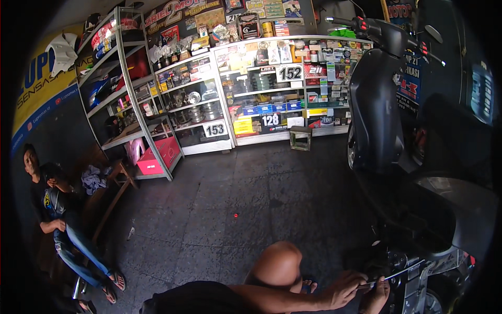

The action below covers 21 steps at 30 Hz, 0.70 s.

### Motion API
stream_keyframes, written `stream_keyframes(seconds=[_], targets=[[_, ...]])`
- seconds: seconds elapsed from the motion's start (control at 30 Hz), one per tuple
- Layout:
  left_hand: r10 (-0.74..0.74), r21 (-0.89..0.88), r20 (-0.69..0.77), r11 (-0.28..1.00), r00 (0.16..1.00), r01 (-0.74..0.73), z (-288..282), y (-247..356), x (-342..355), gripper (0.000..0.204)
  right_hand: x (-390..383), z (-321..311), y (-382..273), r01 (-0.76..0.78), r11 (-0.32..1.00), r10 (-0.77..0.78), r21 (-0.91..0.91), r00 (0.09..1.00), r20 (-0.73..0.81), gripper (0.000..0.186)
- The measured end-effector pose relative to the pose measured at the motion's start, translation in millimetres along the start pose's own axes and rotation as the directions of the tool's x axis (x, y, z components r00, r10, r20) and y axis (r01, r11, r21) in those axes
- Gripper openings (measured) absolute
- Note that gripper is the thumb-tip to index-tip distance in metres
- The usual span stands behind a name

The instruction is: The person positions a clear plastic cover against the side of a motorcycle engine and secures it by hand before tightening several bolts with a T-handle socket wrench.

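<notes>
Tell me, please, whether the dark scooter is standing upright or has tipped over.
The scooter is upright: its handlebars sit high above the floor.

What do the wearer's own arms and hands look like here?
The left hand and right hand are bare, with no gloves in sight. The left forearm is uncovered beyond a dark sleeve; no right sleeve shows.

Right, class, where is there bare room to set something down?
Bare: the dark tiled floor between the brown wooden bench and black scooter, barring a small red object and pale scrap. Crowded: the grey metal rack, white-framed glass display cases, and beside the scooter, where the left hand and right hand hold a slim silver rod.
</notes>
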<state>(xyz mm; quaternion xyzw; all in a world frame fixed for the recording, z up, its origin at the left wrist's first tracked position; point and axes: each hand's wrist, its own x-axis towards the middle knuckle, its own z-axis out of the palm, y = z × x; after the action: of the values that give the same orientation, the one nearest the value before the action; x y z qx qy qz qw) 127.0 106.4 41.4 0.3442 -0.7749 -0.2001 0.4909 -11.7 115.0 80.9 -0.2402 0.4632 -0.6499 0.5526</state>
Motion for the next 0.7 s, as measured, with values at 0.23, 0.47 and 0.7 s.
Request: stream_keyframes(seconds=[0.23, 0.47, 0.7], targets=[[-0.730, -0.291, 0.037, 0.645, 0.682, 0.706, -8.7, 38.4, -35.5, 0.045, 30.7, -26.2, 39.6, 0.133, 0.980, -0.151, 0.147, 0.981, 0.124, 0.019], [-0.478, -0.571, 0.815, -0.561, 0.328, 0.599, -10.0, 28.5, -2.5, 0.036, 17.9, -14.9, 24.8, 0.118, 0.989, -0.128, 0.088, 0.983, 0.130, 0.021], [0.002, -0.002, 0.073, 1.000, 0.997, -0.002, -11.4, 7.6, 9.0, 0.041, 10.1, -8.5, 19.2, 0.096, 0.987, -0.111, 0.125, 0.987, 0.118, 0.017]])
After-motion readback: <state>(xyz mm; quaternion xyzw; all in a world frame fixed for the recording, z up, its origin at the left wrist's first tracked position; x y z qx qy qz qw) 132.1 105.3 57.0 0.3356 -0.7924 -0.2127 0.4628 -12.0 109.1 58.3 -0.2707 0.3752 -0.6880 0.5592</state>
